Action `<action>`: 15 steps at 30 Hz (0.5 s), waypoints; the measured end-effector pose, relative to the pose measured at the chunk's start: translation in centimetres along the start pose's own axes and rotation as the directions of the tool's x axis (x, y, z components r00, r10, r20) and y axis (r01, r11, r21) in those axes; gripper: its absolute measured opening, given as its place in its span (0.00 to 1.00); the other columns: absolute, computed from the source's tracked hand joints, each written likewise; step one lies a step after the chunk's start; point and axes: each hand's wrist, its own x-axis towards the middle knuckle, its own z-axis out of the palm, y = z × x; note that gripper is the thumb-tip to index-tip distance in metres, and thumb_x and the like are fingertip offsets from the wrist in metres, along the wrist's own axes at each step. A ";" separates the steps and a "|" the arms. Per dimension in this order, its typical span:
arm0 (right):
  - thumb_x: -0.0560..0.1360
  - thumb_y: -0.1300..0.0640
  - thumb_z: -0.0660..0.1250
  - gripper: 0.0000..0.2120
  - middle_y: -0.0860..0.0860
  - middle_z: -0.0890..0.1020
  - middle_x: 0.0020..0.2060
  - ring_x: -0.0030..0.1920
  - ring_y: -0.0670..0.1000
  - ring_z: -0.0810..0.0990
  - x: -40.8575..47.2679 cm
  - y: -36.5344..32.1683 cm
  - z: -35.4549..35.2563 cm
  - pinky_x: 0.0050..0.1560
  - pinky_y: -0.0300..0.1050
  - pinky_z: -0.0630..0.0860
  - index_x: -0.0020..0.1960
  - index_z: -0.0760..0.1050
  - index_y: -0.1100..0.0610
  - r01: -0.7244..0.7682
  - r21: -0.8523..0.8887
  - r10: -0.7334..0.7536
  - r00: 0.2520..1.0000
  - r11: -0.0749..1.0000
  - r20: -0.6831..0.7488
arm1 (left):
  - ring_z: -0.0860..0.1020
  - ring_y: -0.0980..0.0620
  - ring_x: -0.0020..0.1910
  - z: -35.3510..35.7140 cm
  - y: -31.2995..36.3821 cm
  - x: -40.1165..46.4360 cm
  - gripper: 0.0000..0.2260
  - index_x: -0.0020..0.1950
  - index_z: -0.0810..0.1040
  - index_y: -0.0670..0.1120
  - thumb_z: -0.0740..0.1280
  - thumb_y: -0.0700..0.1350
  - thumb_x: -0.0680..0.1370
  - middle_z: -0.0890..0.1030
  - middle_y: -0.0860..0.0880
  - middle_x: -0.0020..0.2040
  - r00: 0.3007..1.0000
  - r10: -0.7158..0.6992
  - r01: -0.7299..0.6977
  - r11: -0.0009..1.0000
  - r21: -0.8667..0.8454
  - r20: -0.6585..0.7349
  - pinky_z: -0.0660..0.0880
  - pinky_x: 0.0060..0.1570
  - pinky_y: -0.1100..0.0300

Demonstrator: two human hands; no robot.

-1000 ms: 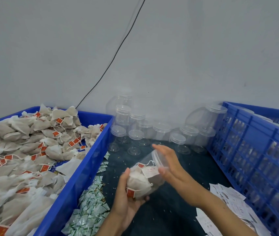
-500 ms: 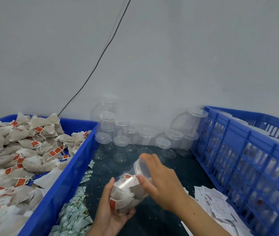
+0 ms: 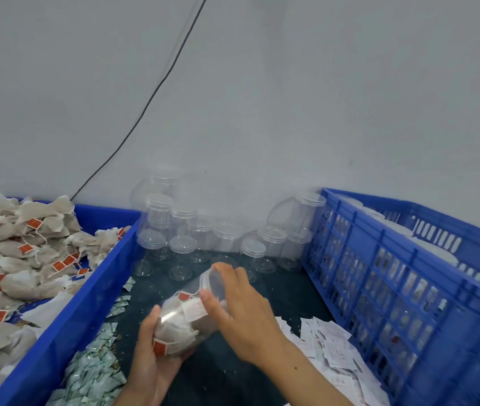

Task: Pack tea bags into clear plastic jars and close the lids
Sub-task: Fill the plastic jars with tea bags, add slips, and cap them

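Left of the hands: blue bin (image 3: 86, 303) heaped with tea bags (image 3: 28, 253). Left hand (image 3: 151, 358) cups the base of the filled jar (image 3: 186, 320), which lies tilted between both hands. Right hand (image 3: 241, 306) curls over its lid (image 3: 214, 284), fingers round the rim. The jar is probably light, with thin, slick walls that give; best held by base and lid rim. Beyond the hands: empty lidded jars (image 3: 221, 238). Right: blue crate (image 3: 408, 288), contents unclear.
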 end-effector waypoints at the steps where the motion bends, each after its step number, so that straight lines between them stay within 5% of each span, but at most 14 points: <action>1: 0.73 0.27 0.47 0.31 0.45 0.66 0.61 0.59 0.51 0.73 0.0 -0.1 -0.6 0.57 0.52 0.72 0.70 0.57 0.43 0.019 -0.026 -0.019 1.000 0.999 0.023 | 0.84 0.42 0.46 0.2 0.1 -0.2 0.23 0.53 0.85 0.44 0.58 0.58 0.74 0.82 0.36 0.54 1.000 -0.018 0.018 1.000 -0.015 0.017 0.82 0.40 0.51; 6: 0.76 0.31 0.49 0.29 0.48 0.68 0.66 0.62 0.54 0.73 -0.5 -0.5 -2.7 0.61 0.55 0.70 0.72 0.57 0.45 0.011 -0.121 0.003 0.994 0.993 0.112 | 0.81 0.48 0.34 1.7 -0.4 -1.0 0.22 0.46 0.87 0.46 0.60 0.59 0.72 0.83 0.41 0.44 0.996 -0.090 0.090 0.994 -0.062 0.001 0.76 0.30 0.59; 15: 0.78 0.34 0.46 0.28 0.53 0.70 0.63 0.56 0.57 0.76 -1.4 0.1 -7.1 0.55 0.55 0.73 0.71 0.57 0.50 -0.035 -0.203 0.022 0.997 0.979 -0.069 | 0.78 0.47 0.35 6.8 -0.2 0.0 0.23 0.54 0.80 0.44 0.65 0.60 0.70 0.82 0.40 0.42 0.994 -0.112 0.112 0.994 -0.008 0.003 0.70 0.40 0.53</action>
